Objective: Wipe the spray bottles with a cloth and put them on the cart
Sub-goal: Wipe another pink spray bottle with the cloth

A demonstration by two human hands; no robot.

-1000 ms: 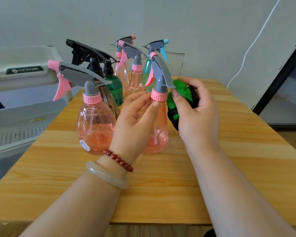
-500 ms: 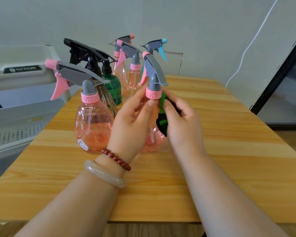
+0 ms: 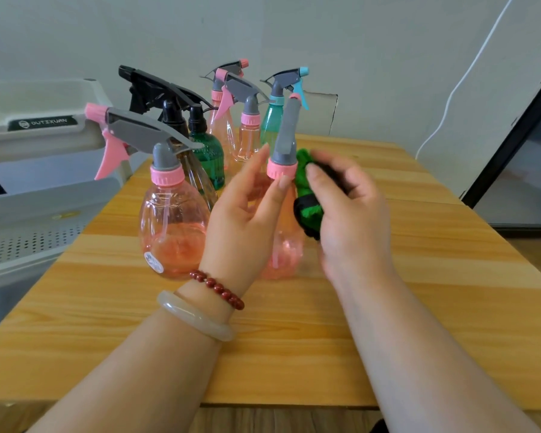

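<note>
1. Gripping the pink spray bottle round the neck with the left hand, thumb just under the pink collar. Solid hold, keeping it upright on the table.
2. Pinching the bunched green cloth in the right hand, pressed against the bottle's shoulder beside the collar.
3. Compared with a second ago: brought the cloth in from off to the right and onto the bottle, and twisted the sprayer head round, now seen end-on rather than side-on.
4. Looks like proper wiping now, probably rotating it to reach every side.
5. Not lifted yet. Other bottles bunched behind and left, cart waiting at far left, so early days.
</note>
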